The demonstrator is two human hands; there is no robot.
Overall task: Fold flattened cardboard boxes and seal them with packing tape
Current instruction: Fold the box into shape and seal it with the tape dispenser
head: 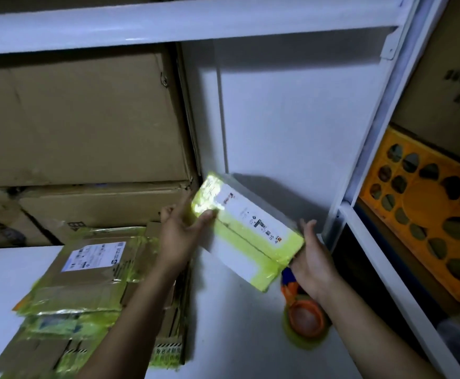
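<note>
Hanging tilted in the air between both hands, the small box (250,236) looks already folded and sealed: yellow-green tape wraps its ends and runs along the seam, and a white label sits on its upper face. The left hand (181,233) pinches the far upper end, thumb laid over the front and fingers (168,210) behind it. The right hand (314,255) props the lower near end with fairly straight fingers, seemingly a cupped support rather than a grip, though blur makes that uncertain. The box is clear of the white tabletop (237,324), just above the roll of tape (305,321) lying there. This one appears finished and only needs setting down. A stack of flattened boxes (86,274) waits on the left, so much of the job looks undone. Big cartons (81,119) stand behind, and an orange crate (425,228) sits to the right. The box's underside and the roll's loose end are hidden, and the label print is unreadable.
</note>
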